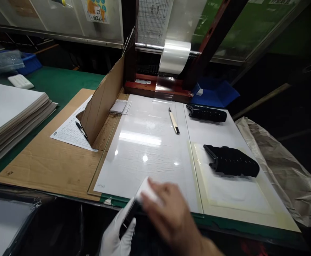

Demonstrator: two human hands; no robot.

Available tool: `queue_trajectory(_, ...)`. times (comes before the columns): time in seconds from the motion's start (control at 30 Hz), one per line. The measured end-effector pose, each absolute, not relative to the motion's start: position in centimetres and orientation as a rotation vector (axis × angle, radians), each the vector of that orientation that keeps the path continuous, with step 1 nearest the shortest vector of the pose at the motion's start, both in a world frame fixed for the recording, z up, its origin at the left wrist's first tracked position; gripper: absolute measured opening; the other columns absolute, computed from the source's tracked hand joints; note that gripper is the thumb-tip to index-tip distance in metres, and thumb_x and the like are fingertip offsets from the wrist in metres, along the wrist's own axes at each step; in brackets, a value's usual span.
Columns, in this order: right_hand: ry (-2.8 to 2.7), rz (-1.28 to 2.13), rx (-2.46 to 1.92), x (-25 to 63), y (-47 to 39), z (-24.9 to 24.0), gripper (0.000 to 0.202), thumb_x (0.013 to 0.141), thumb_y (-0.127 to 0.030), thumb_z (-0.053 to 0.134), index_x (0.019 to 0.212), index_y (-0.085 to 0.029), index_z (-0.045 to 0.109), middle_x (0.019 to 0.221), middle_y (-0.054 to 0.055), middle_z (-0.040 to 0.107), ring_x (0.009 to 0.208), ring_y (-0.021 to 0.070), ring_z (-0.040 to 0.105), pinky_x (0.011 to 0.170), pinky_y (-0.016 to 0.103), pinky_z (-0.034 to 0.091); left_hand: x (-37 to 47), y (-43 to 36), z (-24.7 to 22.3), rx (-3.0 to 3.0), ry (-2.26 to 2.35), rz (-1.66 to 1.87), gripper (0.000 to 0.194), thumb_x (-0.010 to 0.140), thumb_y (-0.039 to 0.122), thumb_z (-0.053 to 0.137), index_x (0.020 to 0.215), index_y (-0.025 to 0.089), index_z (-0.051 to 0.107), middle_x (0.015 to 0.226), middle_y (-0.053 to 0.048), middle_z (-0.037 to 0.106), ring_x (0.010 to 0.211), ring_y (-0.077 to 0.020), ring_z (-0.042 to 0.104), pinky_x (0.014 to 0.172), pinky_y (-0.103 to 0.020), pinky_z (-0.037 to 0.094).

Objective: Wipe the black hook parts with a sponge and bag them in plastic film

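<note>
At the table's front edge, my left hand [115, 233] in a white glove is wrapped round a glossy black part [130, 216], most of which is hidden. My bare right hand [173, 211], blurred by motion, presses a white wipe [148, 191] against the far end of that part. Two similar black plastic parts lie to the right: one [234, 161] on a pale padded sheet [224, 195], the other [207, 113] farther back. A cutter knife [174, 121] with a cream handle rests on the glass-covered white sheet [145, 170] ahead of my hands.
Behind the glass stands a roll of clear film [175, 57] on a metal rod. A cardboard divider [102, 103] rises at left, with a pen [81, 130] and printed form [70, 128] beside it. A stack of white sheets [11, 106] and a blue bin [219, 92] flank the area.
</note>
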State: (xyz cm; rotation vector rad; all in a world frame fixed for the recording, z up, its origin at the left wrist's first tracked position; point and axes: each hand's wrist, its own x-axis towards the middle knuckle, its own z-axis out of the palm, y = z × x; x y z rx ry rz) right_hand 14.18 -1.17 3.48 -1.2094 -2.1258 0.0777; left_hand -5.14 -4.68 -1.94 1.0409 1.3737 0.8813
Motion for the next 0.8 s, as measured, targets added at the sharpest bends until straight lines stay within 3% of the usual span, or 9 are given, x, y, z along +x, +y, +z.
queue_trajectory(0.1, -2.175, 0.069, -1.075, 14.3, -0.9, 3.6, 0.018, 0.097, -0.023, 0.063, 0.113, -0.021, 0.071, 0.123, 0.015, 0.074, 0.092, 0.023, 0.067, 0.071, 0.036, 0.058, -5.5, -4.6, -2.0, 1.066, 1.361, 0.908, 0.044, 0.086, 0.047, 0.074, 0.124, 0.026, 0.075, 0.126, -0.009, 0.075, 0.122, -0.0328, 0.068, 0.107, -0.043, 0.053)
queue_trajectory(0.2, -2.097, 0.093, -1.252, 14.2, -0.6, 3.7, 0.023, 0.099, -0.016, 0.056, 0.118, -0.017, 0.069, 0.123, 0.018, 0.073, 0.088, 0.0228, 0.065, 0.069, 0.039, 0.057, -5.9, -4.7, -2.5, 1.041, 1.371, 0.878, 0.041, 0.086, 0.043, 0.076, 0.122, 0.026, 0.076, 0.13, -0.008, 0.073, 0.125, -0.03, 0.066, 0.11, -0.038, 0.049)
queue_trajectory(0.27, -2.086, 0.071, -1.194, 14.0, -0.7, 3.7, 0.02, 0.099, -0.02, 0.059, 0.115, -0.019, 0.07, 0.122, 0.017, 0.073, 0.086, 0.0227, 0.063, 0.067, 0.038, 0.056, -6.1, -4.8, -2.8, 0.969, 1.365, 0.849, 0.042, 0.087, 0.047, 0.074, 0.123, 0.027, 0.076, 0.13, -0.008, 0.074, 0.122, -0.0289, 0.068, 0.107, -0.036, 0.052)
queue_trajectory(0.8, -2.086, 0.329, -1.321, 14.5, -0.7, 4.2, 0.026, 0.098, -0.019, 0.059, 0.122, -0.022, 0.069, 0.137, 0.015, 0.066, 0.105, 0.0286, 0.062, 0.079, 0.045, 0.059, -6.0, -3.9, -2.1, 1.141, 1.407, 0.846, 0.039, 0.089, 0.046, 0.07, 0.124, 0.028, 0.075, 0.129, -0.005, 0.074, 0.121, -0.026, 0.068, 0.105, -0.032, 0.053)
